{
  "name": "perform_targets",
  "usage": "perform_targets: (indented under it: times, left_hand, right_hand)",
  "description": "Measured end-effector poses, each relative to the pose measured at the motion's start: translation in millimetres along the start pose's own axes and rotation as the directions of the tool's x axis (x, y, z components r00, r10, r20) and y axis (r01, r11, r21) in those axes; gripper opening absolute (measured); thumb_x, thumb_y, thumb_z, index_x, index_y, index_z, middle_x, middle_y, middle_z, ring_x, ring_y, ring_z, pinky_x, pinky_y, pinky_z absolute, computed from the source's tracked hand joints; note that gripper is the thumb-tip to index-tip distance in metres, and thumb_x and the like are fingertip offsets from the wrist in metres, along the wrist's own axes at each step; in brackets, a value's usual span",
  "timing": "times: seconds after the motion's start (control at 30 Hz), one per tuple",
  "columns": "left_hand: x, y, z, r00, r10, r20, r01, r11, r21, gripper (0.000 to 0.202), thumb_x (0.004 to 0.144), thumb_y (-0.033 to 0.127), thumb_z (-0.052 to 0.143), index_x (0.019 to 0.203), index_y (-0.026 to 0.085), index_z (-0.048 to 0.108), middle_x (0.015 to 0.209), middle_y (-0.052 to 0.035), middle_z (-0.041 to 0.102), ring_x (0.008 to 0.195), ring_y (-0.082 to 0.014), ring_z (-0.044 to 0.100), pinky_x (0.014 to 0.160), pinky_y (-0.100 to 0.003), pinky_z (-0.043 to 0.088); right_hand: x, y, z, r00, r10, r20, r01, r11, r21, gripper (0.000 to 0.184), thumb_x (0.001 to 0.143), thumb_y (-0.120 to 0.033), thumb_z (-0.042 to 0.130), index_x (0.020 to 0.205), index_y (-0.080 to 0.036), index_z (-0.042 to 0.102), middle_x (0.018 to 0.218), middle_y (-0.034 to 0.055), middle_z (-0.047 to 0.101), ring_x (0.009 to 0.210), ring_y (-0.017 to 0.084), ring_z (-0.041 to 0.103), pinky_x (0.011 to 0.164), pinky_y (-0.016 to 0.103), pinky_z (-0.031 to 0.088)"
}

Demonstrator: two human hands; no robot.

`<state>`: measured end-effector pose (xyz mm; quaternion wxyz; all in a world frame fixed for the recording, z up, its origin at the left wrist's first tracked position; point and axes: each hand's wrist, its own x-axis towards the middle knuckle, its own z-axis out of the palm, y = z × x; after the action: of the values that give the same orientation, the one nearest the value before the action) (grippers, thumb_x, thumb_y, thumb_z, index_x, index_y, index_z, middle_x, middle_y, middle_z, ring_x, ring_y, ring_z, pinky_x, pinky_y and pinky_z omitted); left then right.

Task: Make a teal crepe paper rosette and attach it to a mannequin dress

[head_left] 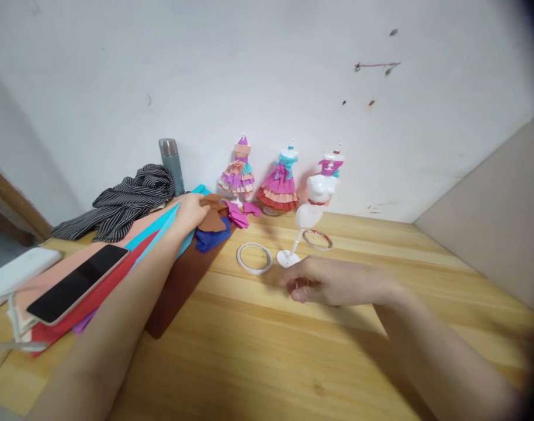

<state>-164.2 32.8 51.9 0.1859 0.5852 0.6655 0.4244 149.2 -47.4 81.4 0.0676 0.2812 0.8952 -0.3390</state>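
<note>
My left hand (190, 211) reaches far out and grips a brown felt piece (214, 217) on a small heap of brown, blue and magenta scraps. My right hand (326, 282) rests on the wooden table (258, 351) with fingers curled, just in front of the base of a bare white doll mannequin (313, 206) that leans on its thin stand. What the curled fingers hold, if anything, is hidden. A white tape ring (254, 258) lies left of the stand. A clear tape ring (317, 239) lies behind it.
Three dressed mannequins (278, 182) stand against the white wall. A grey flask (171, 162) and striped cloth (127, 200) sit at the back left. A phone (76, 283) lies on stacked coloured felt sheets (170, 280); a white power bank (17, 270) is at far left.
</note>
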Motion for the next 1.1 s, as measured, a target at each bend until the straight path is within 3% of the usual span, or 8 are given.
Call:
perform_targets:
  times: [0.13, 0.33, 0.47, 0.53, 0.6, 0.73, 0.9, 1.1]
  left_hand:
    - [12, -4, -26.9, 0.983, 0.024, -0.18, 0.006, 0.986, 0.166, 0.023, 0.071, 0.023, 0.063, 0.09, 0.014, 0.07, 0.101, -0.015, 0.071, 0.107, -0.035, 0.06, 0.093, -0.041, 0.043]
    - [5, -1, -29.9, 0.987, 0.054, -0.149, -0.004, 0.949, 0.315, 0.034, 0.077, 0.027, 0.064, 0.106, 0.011, 0.068, 0.104, -0.0174, 0.07, 0.097, -0.0331, 0.065, 0.082, -0.038, 0.049]
    - [-11, 13, -24.5, 0.94, 0.229, -0.253, -0.001, 0.742, 0.67, 0.061, 0.081, 0.022, 0.059, 0.139, 0.01, 0.046, 0.134, -0.0268, 0.053, 0.116, -0.0416, 0.055, 0.086, -0.047, 0.048]
    - [-18, 23, -20.9, 0.946, 0.259, -0.197, -0.02, 0.651, 0.759, 0.046, 0.086, 0.023, 0.053, 0.13, 0.011, 0.055, 0.128, -0.0235, 0.058, 0.115, -0.0389, 0.056, 0.086, -0.045, 0.049]
    - [-24, 34, -16.2, 0.986, 0.16, -0.053, -0.058, 0.617, 0.785, 0.034, 0.089, 0.031, 0.05, 0.111, 0.012, 0.067, 0.111, -0.0204, 0.068, 0.107, -0.0358, 0.062, 0.084, -0.041, 0.05]
    - [-36, 48, -2.9, 0.978, -0.003, 0.208, -0.172, 0.549, 0.818, 0.045, 0.085, 0.047, 0.055, 0.106, 0.01, 0.071, 0.105, -0.0217, 0.072, 0.101, -0.0347, 0.067, 0.081, -0.038, 0.052]
    - [-38, 34, 13.0, 0.975, -0.111, 0.193, -0.114, 0.494, 0.862, 0.038, 0.081, 0.032, 0.064, 0.106, 0.006, 0.072, 0.108, -0.0278, 0.07, 0.102, -0.039, 0.067, 0.078, -0.043, 0.053]
    - [-32, 18, 14.7, 0.978, -0.096, 0.185, -0.114, 0.494, 0.862, 0.037, 0.084, 0.005, 0.044, 0.108, 0.003, 0.071, 0.108, -0.0298, 0.069, 0.102, -0.0365, 0.068, 0.078, -0.042, 0.053]
  right_hand:
    - [2, 1, 1, 1.0, -0.021, 0.002, 0.021, 1.0, 0.001, 0.013, 0.084, -0.01, 0.051, 0.078, -0.017, 0.061, 0.07, -0.0021, 0.056, 0.067, 0.012, 0.052, 0.062, 0.021, 0.037]
    - [5, 0, 2, 1.0, -0.029, -0.007, 0.029, 0.999, -0.023, 0.014, 0.082, -0.007, 0.049, 0.075, -0.017, 0.055, 0.07, -0.0033, 0.052, 0.067, 0.01, 0.049, 0.063, 0.021, 0.035]
    - [7, 2, 3, 0.999, -0.045, -0.002, 0.045, 0.999, -0.03, 0.015, 0.082, -0.008, 0.049, 0.07, -0.018, 0.05, 0.067, -0.0046, 0.045, 0.064, 0.009, 0.043, 0.061, 0.021, 0.033]
    - [7, 1, 3, 0.998, -0.065, 0.005, 0.065, 0.998, -0.023, 0.017, 0.081, -0.007, 0.049, 0.068, -0.018, 0.046, 0.066, -0.0051, 0.042, 0.063, 0.009, 0.041, 0.062, 0.021, 0.033]
    - [7, 1, 3, 0.997, -0.079, 0.008, 0.079, 0.997, -0.019, 0.018, 0.08, -0.006, 0.048, 0.067, -0.018, 0.043, 0.066, -0.0055, 0.039, 0.062, 0.009, 0.038, 0.062, 0.021, 0.032]
    - [7, 1, 2, 0.998, -0.07, 0.003, 0.07, 0.997, -0.031, 0.02, 0.078, -0.004, 0.046, 0.066, -0.019, 0.038, 0.064, -0.0061, 0.035, 0.06, 0.008, 0.034, 0.061, 0.022, 0.029]
    - [6, 3, 4, 0.998, -0.066, -0.02, 0.065, 0.997, -0.048, 0.02, 0.077, -0.005, 0.045, 0.066, -0.019, 0.037, 0.064, -0.006, 0.036, 0.06, 0.009, 0.035, 0.059, 0.022, 0.029]
    - [9, 3, 6, 0.997, -0.057, -0.051, 0.053, 0.995, -0.082, 0.02, 0.076, -0.006, 0.047, 0.065, -0.019, 0.038, 0.063, -0.0053, 0.039, 0.06, 0.01, 0.037, 0.06, 0.023, 0.03]
